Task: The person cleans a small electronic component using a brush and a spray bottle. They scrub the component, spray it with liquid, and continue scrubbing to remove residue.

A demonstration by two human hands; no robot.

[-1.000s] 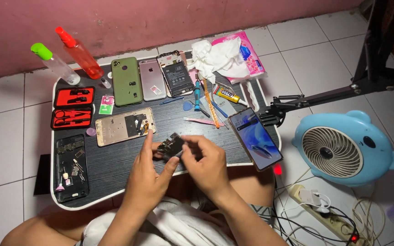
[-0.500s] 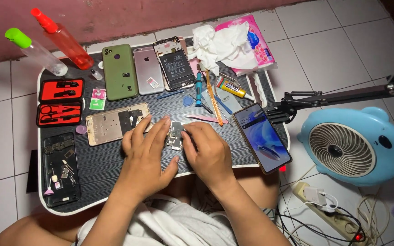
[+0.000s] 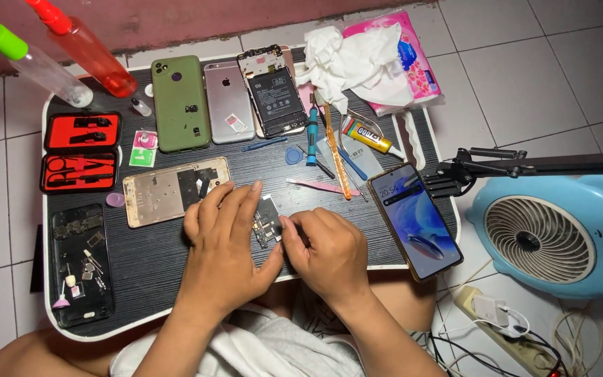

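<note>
A person seated at a low black table [image 3: 176, 279] works a small circuit board [image 3: 266, 222] between 2 bare hands. The left hand [image 3: 225, 244] lies flat over the board's left side, fingers together and pressing it to the tabletop; the right hand [image 3: 322, 251] is curled, fingertips pinched on the board's right edge. The board sits near the table's front edge, just right of a gold phone frame [image 3: 169, 192] and well left of a lit phone [image 3: 414, 220] on a clamp arm. It looks thin, light and stiff, likely brittle, with tiny parts that could snap or shed; bare edges seem the safest hold, not the component faces. Beyond lie a green phone [image 3: 180, 103], a silver phone [image 3: 227, 101], an opened phone [image 3: 272, 91], and a blue screwdriver [image 3: 311, 136].
</note>
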